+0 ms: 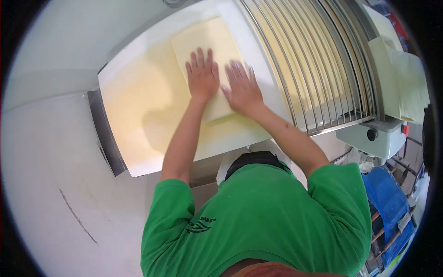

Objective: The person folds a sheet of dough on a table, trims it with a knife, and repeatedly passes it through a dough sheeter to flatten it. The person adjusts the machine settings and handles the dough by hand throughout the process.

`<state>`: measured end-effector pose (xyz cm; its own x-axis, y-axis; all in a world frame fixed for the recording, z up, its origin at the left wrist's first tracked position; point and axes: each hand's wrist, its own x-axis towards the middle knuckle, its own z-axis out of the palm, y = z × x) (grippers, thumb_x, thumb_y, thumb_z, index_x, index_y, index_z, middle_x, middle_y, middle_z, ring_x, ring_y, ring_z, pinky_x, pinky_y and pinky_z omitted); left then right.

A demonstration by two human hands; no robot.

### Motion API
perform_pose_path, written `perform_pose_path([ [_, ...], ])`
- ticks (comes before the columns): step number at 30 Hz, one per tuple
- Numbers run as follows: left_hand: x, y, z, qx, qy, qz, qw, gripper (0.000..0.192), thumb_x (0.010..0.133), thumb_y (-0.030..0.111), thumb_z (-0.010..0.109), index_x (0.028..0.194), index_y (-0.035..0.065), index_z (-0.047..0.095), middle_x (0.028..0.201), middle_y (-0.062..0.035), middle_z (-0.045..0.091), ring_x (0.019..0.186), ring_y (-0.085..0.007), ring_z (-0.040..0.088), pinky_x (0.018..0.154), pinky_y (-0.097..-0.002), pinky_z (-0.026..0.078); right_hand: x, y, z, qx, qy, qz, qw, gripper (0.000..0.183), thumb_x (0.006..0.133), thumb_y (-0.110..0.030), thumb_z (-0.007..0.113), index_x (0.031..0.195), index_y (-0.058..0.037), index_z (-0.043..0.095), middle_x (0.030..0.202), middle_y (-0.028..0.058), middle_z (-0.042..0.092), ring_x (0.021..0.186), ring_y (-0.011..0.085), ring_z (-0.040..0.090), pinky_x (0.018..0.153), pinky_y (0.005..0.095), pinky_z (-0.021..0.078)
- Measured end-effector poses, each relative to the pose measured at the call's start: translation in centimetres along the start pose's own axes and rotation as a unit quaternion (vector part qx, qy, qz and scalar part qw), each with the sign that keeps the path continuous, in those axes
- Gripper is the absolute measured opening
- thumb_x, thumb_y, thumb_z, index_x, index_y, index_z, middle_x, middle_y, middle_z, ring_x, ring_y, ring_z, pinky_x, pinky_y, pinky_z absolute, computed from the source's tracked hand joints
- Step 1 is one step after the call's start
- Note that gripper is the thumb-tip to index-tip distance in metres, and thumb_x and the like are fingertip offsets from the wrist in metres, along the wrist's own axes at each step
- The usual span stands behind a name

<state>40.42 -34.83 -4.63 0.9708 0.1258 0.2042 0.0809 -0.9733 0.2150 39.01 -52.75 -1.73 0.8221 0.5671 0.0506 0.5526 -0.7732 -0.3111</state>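
Observation:
A flat, pale yellow dough sheet (211, 38), folded or laid in a rough rectangle, lies on a larger yellow dough sheet (131, 100) on a white belt or board. My left hand (203, 76) rests palm down on the smaller piece with its fingers apart. Beside it, my right hand (243, 86) is palm down at the right edge of the same piece, its fingers spread and slightly blurred. Neither hand grips anything. The palms hide part of the dough.
A metal guard grille (301, 62) of a dough sheeter stands at right, with yellow dough beneath it. A grey control box (372, 136) with a black knob is lower right. More pale dough (408, 83) hangs beyond. A metal end tray (105, 133) borders the left side, near a white wall.

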Motion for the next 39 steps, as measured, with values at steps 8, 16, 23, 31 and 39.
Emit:
perform_pose_path([
  [8,-6.2,6.7,-1.7,0.046,0.005,-0.056,0.997,0.059,0.108,0.042,0.037,0.162,0.0167,0.037,0.168,-0.0225,0.026,0.156,-0.0438,0.021,0.125,-0.0607,0.015,-5.7,1.3,-1.9,0.009,0.011,-0.044,0.999,0.061,0.1,-0.022,0.052,0.157,-0.0031,0.037,0.157,0.0231,0.042,0.149,0.0372,0.036,0.123,0.0499,0.0273],
  [16,-14.1,7.5,-2.5,-0.066,-0.026,0.019,0.997,0.064,0.104,0.046,0.046,0.16,0.015,0.04,0.167,-0.0242,0.026,0.156,-0.0456,0.019,0.122,-0.0676,0.014,-30.9,6.3,-8.1,0.163,0.041,0.115,0.979,0.019,0.09,-0.017,0.071,0.105,-0.0071,0.077,0.094,0.0154,0.073,0.09,0.0373,0.068,0.082,0.048,0.0534],
  [23,-13.2,11.9,-1.9,0.069,-0.037,-0.034,0.996,0.063,0.109,0.049,0.037,0.159,0.0091,0.04,0.166,-0.0219,0.031,0.156,-0.0416,0.022,0.125,-0.0606,0.014,-55.5,28.9,-3.2,0.074,0.208,0.489,0.844,0.047,0.093,0.0,0.053,0.139,-0.0021,0.056,0.12,0.0243,0.07,0.106,0.0328,0.071,0.095,0.0414,0.0545],
  [31,-15.9,36.0,-11.2,-0.401,0.04,0.054,0.914,0.031,0.106,0.024,0.058,0.124,0.0014,0.068,0.12,-0.0168,0.072,0.111,-0.0314,0.068,0.097,-0.0368,0.052,-54.6,39.4,-14.7,0.202,0.407,0.3,0.839,0.048,0.097,-0.018,0.065,0.139,0.0013,0.054,0.132,0.0207,0.063,0.113,0.0256,0.064,0.1,0.0357,0.0475],
  [39,-12.5,65.7,-11.1,-0.32,0.148,0.438,0.827,0.027,0.092,0.016,0.07,0.115,0.0025,0.068,0.122,-0.0161,0.068,0.119,-0.034,0.062,0.104,-0.0446,0.048,-50.5,42.4,-12.9,0.365,0.338,0.237,0.835,0.035,0.097,-0.027,0.073,0.116,0.002,0.068,0.104,0.0157,0.072,0.097,0.0249,0.068,0.087,0.0384,0.0517],
])
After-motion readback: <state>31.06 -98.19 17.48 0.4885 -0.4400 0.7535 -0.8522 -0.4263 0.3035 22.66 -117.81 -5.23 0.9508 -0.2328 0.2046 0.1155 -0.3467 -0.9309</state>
